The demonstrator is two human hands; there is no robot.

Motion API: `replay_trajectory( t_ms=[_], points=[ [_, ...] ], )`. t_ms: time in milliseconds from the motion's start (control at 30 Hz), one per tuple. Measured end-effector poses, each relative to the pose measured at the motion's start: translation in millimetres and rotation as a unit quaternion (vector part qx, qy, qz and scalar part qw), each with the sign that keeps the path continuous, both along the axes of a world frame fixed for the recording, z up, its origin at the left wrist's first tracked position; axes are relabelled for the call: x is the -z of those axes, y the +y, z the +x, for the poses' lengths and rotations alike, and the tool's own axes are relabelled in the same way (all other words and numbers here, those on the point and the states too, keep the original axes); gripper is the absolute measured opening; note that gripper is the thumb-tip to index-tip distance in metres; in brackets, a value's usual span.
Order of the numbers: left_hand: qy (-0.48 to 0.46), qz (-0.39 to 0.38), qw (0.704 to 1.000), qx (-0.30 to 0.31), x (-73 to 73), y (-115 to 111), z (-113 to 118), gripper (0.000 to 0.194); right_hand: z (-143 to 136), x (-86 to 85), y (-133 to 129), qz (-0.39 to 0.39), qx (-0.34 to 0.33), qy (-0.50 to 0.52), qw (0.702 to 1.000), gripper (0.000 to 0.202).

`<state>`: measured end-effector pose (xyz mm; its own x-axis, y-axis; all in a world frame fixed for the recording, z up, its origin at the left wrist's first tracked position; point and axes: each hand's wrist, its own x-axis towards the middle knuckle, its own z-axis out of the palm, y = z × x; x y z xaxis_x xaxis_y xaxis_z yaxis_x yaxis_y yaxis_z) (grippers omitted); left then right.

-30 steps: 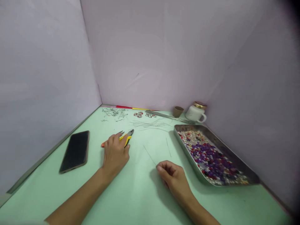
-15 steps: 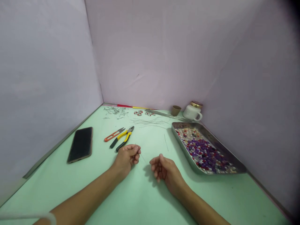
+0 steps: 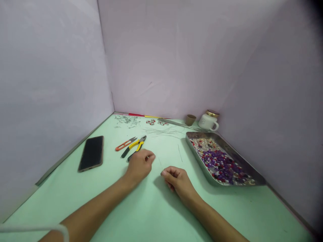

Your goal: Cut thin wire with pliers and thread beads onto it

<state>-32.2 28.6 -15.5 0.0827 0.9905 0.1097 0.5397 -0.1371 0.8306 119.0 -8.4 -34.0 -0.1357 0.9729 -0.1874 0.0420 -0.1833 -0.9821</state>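
Note:
My right hand [image 3: 178, 181] is closed in a pinch on a thin wire [image 3: 160, 164], which sticks up and away from its fingertips. To its left, my left hand [image 3: 141, 164] is turned palm down with thumb and fingers pressed together; whatever may be between them is too small to make out. It hovers by the handles of the yellow-and-black pliers [image 3: 133, 144]. Another short piece of wire [image 3: 180, 153] lies on the green table [image 3: 141, 208], beyond my right hand.
Orange thread snips [image 3: 125, 144] lie beside the pliers, a phone [image 3: 91, 153] further left. On the right stands a metal tray [image 3: 202, 168] of mixed beads [image 3: 219, 163]. Wires [image 3: 164, 131], beaded pieces [image 3: 150, 122], a brown cup [image 3: 190, 120] and a lidded white mug [image 3: 207, 121] line the back.
The wire has passed from my left hand's fingers to my right hand's. My right fingers have closed, and my left hand has rolled over palm down. The view has shifted slightly.

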Motion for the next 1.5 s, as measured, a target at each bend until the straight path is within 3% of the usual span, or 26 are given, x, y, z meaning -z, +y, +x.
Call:
replay_trajectory(
  t_ms=[133, 333, 500, 733, 833, 900, 967, 1033, 1100, 1200, 1500],
  points=[
    [0.193, 0.061, 0.977, -0.064, -10.3, 18.6, -28.6, 0.029, -3.1, -2.4, 7.7, -0.016, -0.013, 0.007, 1.000, 0.023],
    [0.372, 0.039, 0.926, -0.054, -2.5, 31.9, -38.4, 0.028, -9.2, -2.4, 29.3, -0.013, -0.053, 0.040, 0.998, 0.019],
    [0.433, 0.023, 0.898, -0.072, 1.8, 33.7, -31.5, 0.034, 0.6, -0.1, 33.0, -0.003, -0.049, 0.074, 0.996, 0.025],
    [0.434, -0.023, 0.899, -0.058, 0.7, 24.0, -32.2, 0.027, 7.2, -0.4, 27.9, -0.044, -0.005, 0.064, 0.997, 0.022],
    [0.352, -0.059, 0.934, -0.009, -7.0, 17.1, -34.4, 0.012, 9.8, 1.9, 28.4, -0.054, 0.029, 0.058, 0.996, 0.029],
    [0.166, -0.149, 0.973, 0.058, -14.3, 12.3, -34.7, 0.011, 13.4, 2.8, 29.9, -0.037, 0.037, 0.066, 0.996, 0.030],
    [-0.057, -0.255, 0.957, 0.122, -20.7, 7.8, -33.6, 0.011, 18.1, 2.5, 32.2, -0.012, 0.038, 0.079, 0.996, 0.030],
    [-0.179, -0.312, 0.920, 0.154, -24.6, 3.9, -31.2, 0.018, 23.2, 1.4, 34.7, 0.004, 0.034, 0.091, 0.995, 0.029],
    [-0.207, -0.330, 0.907, 0.160, -25.5, 1.1, -28.1, 0.024, 27.9, 0.2, 36.8, -0.002, 0.026, 0.099, 0.995, 0.027],
    [-0.186, -0.339, 0.909, 0.154, -24.4, -1.0, -24.0, 0.026, 33.3, -0.5, 38.6, -0.023, 0.029, 0.100, 0.994, 0.027],
    [-0.188, -0.373, 0.895, 0.154, -26.6, -0.3, -23.3, 0.023, 39.3, -3.7, 42.1, -0.036, 0.123, 0.138, 0.982, 0.027]
  ],
)
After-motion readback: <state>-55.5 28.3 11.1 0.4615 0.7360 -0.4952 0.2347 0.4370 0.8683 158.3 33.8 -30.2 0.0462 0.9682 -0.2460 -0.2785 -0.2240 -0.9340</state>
